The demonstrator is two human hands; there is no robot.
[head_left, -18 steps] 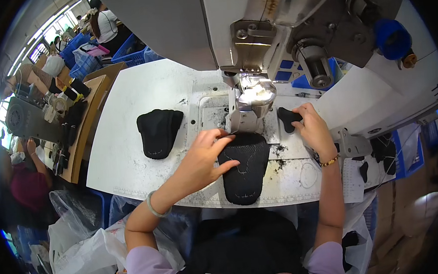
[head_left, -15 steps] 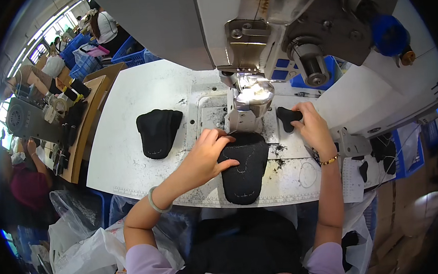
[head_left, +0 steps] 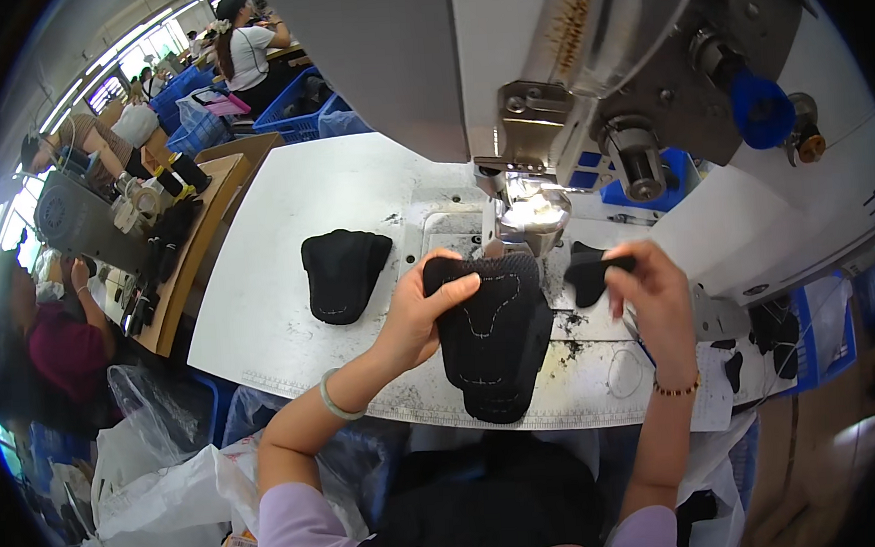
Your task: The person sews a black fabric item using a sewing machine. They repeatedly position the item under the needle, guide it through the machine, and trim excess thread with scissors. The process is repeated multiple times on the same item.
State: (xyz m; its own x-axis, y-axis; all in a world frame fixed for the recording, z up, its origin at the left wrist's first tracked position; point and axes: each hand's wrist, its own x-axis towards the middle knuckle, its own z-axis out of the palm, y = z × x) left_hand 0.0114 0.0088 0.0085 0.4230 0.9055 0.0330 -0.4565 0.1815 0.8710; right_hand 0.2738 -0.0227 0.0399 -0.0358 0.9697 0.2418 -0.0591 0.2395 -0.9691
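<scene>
Black stitched panel (head_left: 483,321) is located at the near middle of the white table (head_left: 248,295), in front of the sewing machine (head_left: 370,67), overlapping another black panel (head_left: 501,407) that projects at its near end. The left hand (head_left: 415,315) grasps its far left edge, thumb on top. The right hand (head_left: 656,295), slightly blurred, pinches a small black piece (head_left: 617,263) between thumb and fingers; a similar dark piece (head_left: 587,289) lies beneath. A separate black part (head_left: 343,276) rests farther left on the table.
</scene>
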